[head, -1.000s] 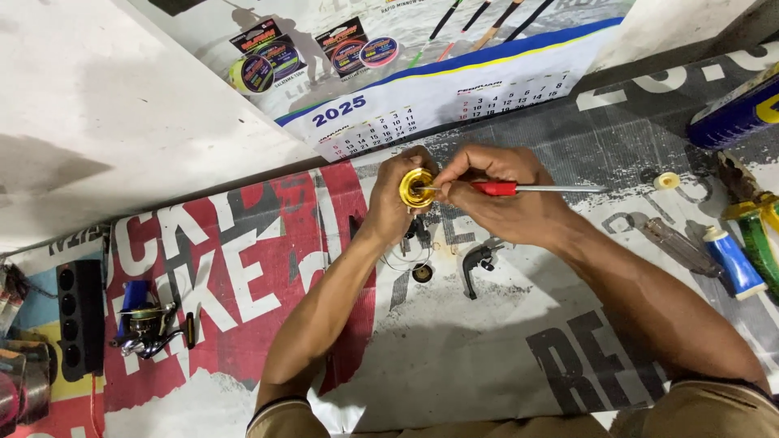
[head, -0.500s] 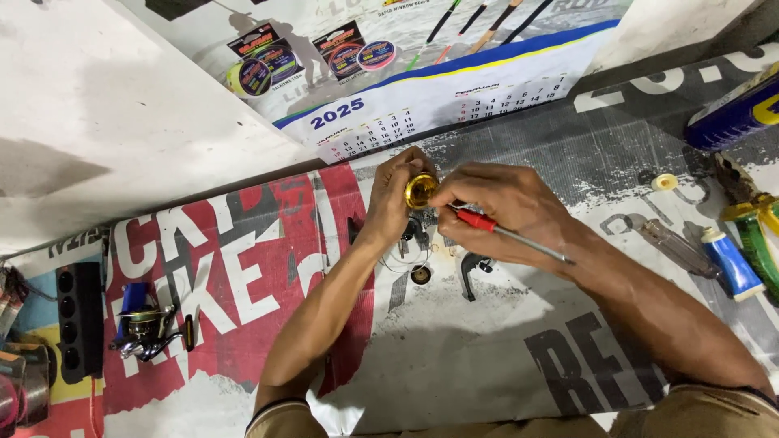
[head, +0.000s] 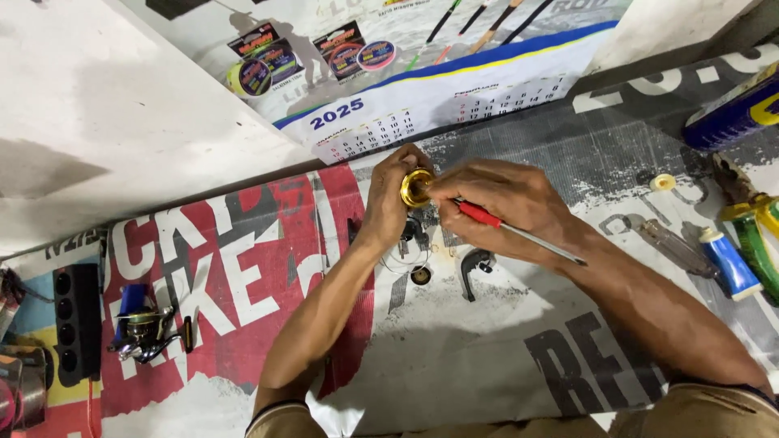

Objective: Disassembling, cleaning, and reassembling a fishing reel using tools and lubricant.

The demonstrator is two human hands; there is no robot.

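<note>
Above the printed mat, left hand (head: 389,203) grips round brass spool (head: 416,187); right hand (head: 507,203) grips red-handled screwdriver (head: 519,234).

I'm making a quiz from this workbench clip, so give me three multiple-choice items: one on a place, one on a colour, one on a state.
1. Where does the fishing reel lie?
A. far left of the mat
B. beside the blue can
C. on the calendar

2. What colour is the round part held up in the left hand?
A. gold
B. green
C. black

3. What is the right hand doing?
A. resting flat and empty
B. gripping a red-handled tool
C. lifting the calendar

Key: 1 A, it sits beside the black power strip; 2 A, it shines gold; 3 B, fingers close round the handle.
</note>
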